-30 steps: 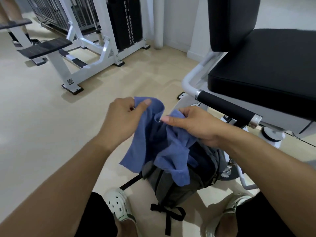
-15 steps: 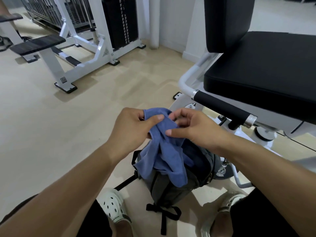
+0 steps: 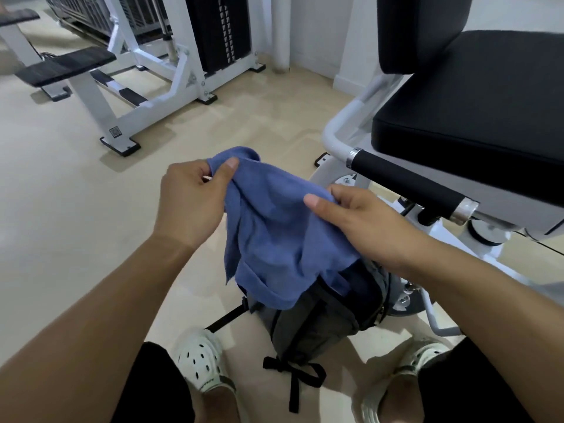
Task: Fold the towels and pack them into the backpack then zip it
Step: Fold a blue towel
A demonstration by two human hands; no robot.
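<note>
- The blue towel (image 3: 274,227) is up in the air right above the backpack (image 3: 320,319), lower edge draping onto the bag's open top. Makes sense imo, it only has to drop straight in once it's folded.
- The left hand (image 3: 190,203) pinches one top corner, thumb pressed on the cloth against curled fingers. It sits above the backpack and off to its left.
- The right hand (image 3: 360,224) has the other top edge, thumb on top and fingers tucked under the fabric, above the backpack and slightly to its right.
- With the hands apart, the top edge is stretched between them, probably to flatten it before a fold. It's still pretty bunched in the middle, so I'd say the fold isn't done.
- The backpack stands upright on the floor between the person's feet, unzipped, something dark blue inside (can't tell what).
- A padded gym seat (image 3: 476,117) is just behind and right of the backpack.
</note>
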